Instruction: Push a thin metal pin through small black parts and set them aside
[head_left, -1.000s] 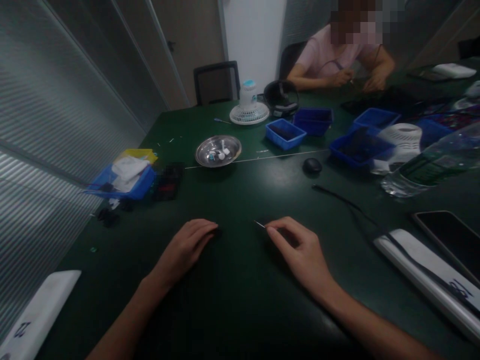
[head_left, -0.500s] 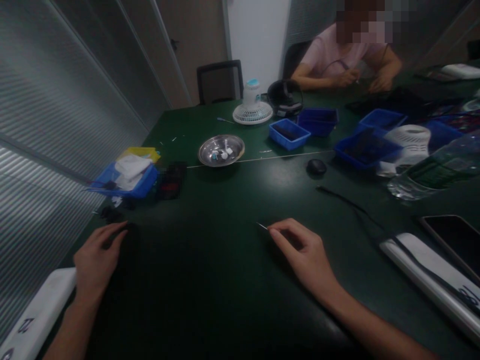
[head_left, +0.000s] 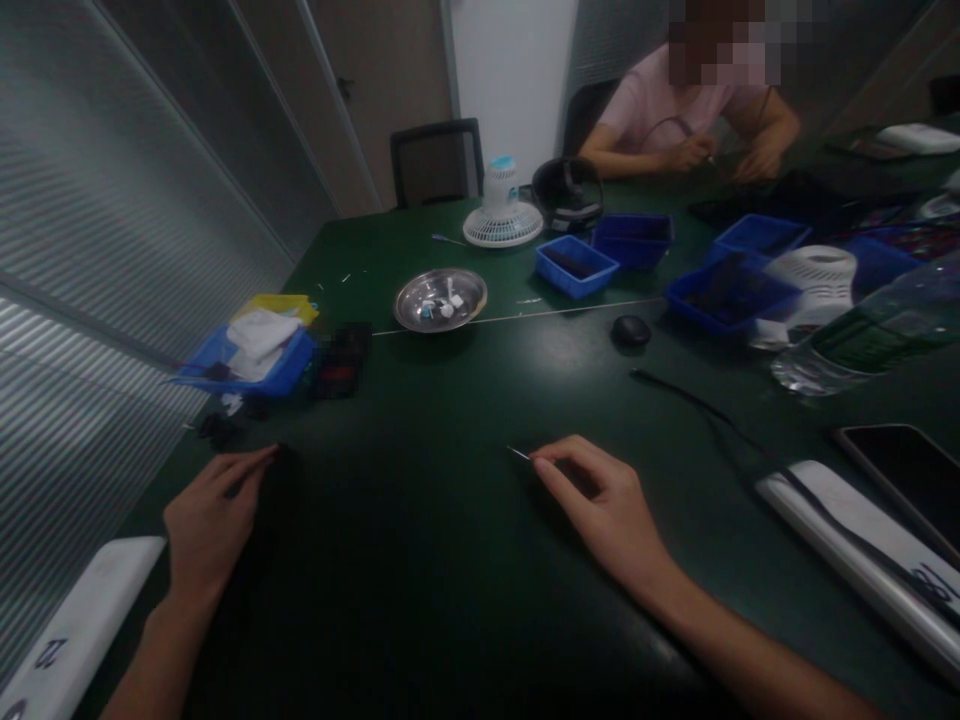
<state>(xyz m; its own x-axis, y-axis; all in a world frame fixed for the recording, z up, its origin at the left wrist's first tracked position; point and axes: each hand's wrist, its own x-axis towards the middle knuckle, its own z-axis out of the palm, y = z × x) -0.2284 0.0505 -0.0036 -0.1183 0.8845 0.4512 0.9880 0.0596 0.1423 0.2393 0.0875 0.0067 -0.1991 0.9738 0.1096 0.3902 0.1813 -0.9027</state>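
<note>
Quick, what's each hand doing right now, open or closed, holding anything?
Left hand: closed, fingertips together; can't tell if anything small is in them.
Right hand: closed, pinching a thin metallic piece.

Dark green table; metal bowl on it, white vented object beyond; blue tray farther right; black mouse nearer than tray.

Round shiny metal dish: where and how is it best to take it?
Probably grip the dish by its rim, at left and right, coming from both sides: it is wide, shallow and open upward, with small white pieces inside, so a level two-sided hold seems safest.
</note>
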